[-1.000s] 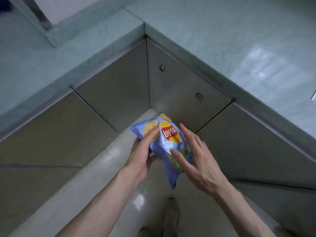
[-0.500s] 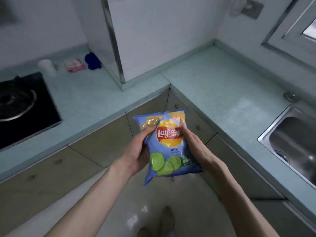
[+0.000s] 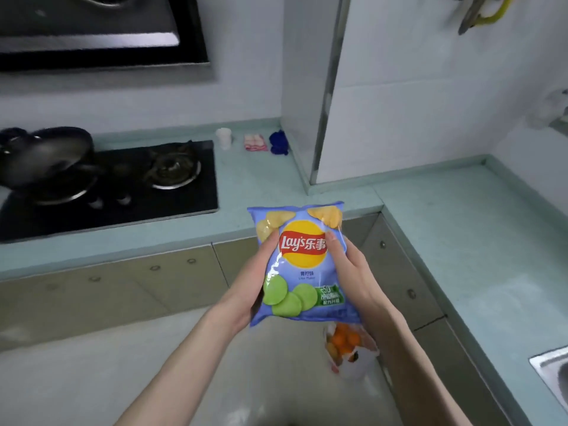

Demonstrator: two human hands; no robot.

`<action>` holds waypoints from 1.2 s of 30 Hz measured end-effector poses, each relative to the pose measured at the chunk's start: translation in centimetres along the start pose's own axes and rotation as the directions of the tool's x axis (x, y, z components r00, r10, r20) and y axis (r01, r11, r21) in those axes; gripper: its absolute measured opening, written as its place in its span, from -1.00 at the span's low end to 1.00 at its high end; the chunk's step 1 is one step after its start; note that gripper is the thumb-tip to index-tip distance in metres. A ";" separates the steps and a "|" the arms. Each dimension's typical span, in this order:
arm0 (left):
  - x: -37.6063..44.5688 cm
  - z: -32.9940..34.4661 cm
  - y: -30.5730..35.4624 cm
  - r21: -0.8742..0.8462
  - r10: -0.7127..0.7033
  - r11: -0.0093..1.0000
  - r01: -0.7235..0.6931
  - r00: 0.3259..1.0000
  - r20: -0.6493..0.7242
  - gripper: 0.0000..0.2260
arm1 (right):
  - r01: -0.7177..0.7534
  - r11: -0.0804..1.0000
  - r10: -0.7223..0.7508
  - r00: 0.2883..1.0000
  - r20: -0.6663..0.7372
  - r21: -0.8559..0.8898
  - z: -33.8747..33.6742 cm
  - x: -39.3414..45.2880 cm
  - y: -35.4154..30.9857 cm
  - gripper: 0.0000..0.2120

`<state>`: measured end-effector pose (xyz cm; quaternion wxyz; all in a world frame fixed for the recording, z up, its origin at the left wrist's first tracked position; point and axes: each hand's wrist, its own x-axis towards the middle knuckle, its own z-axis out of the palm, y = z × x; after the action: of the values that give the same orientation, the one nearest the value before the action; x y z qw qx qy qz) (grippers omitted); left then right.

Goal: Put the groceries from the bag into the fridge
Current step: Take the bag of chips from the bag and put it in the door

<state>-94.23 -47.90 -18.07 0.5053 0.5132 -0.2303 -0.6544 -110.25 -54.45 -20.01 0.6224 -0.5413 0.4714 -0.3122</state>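
Above the floor, in front of the corner of the pale green counter [image 3: 461, 241], the person is holding a blue Lay's chip bag [image 3: 299, 265] upright between both hands. The left hand [image 3: 256, 284] is gripping the left edge of the chip bag, with the thumb lying on the front near the logo, and the right hand [image 3: 353, 269] is gripping the right edge in the same way. So the fingers of both hands are closed on the chip bag, not released. The long axis of the chip bag is running away from the person, with the top seam pointing toward the counter and the bottom seam pointing back toward the wrists. Both hands are sitting at about the same height on the bag, so neither one is clearly nearer to the next place.

Below the chip bag and slightly to its right, a grocery bag [image 3: 350, 352] with orange fruits inside is standing on the floor, close to the cabinet doors [image 3: 396, 272]. To the left of the chip bag, on the counter, the gas stove [image 3: 123, 179] is carrying a dark wok [image 3: 46, 155]. The fridge is not appearing in this view, so I judge that the person must be turning away from this corner to find it, while the soft chip bag is needing only a light hold
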 end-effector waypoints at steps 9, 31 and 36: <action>-5.3 -4.5 1.3 0.104 0.239 0.971 -0.216 0.844 -0.479 -0.55 | 0.020 1.000 -0.009 0.931 0.364 -0.025 5.7 1.7 -4.3 -0.60; -32.2 -17.5 -3.2 0.330 0.379 0.835 -0.440 0.026 -0.925 -0.65 | 0.349 0.932 -0.130 0.570 0.811 -0.096 33.0 -13.8 -4.5 -0.55; -40.8 -20.4 -5.6 0.376 0.369 0.819 -0.433 -0.102 -0.924 -0.68 | 0.309 0.950 -0.125 0.485 0.865 -0.036 39.4 -21.4 -4.2 -0.65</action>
<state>-79.73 -4.73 -12.29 0.7029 0.7073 0.0506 0.0564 -81.06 -21.20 -11.81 0.6743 -0.7352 0.0587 -0.0362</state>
